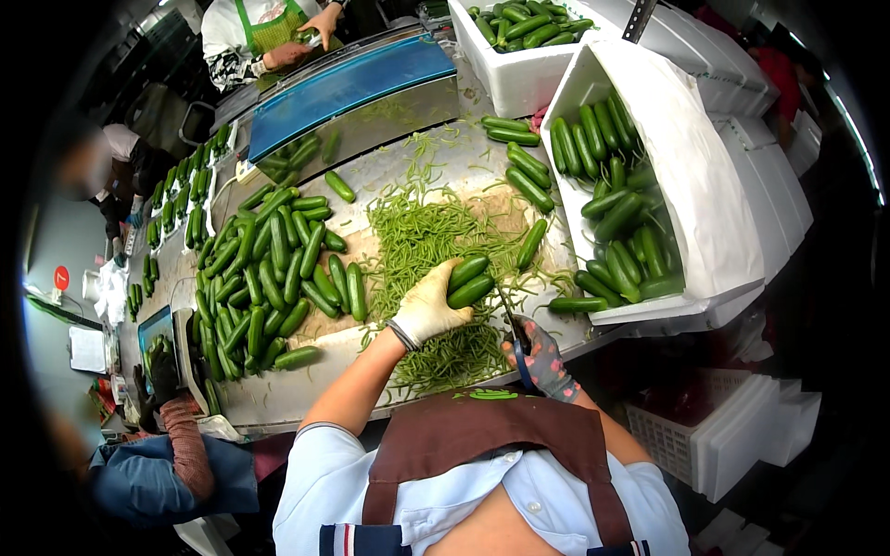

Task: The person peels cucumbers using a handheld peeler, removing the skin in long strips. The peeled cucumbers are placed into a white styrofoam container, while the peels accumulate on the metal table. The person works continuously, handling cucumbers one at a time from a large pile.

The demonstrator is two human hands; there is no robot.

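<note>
My left hand [432, 306], in a cream glove, is closed around two short green cucumbers, an upper cucumber [469, 271] and a lower cucumber [472, 291], held side by side. They are above a heap of thin green stem pieces [422, 243] on the table. To their right, my right hand [549, 360], in a grey patterned glove, grips what look like scissors [521, 345] with blue on the handle. The dark blade points up beside the cucumbers' right ends; the fingers partly hide the handle.
A large cucumber pile [269, 269] lies left of the stems. At right, a tilted white foam box [718, 213] holds more cucumbers; another foam box [519, 79] stands behind. A blue-topped machine [352, 88] crosses the far side. Co-workers are at left and far side.
</note>
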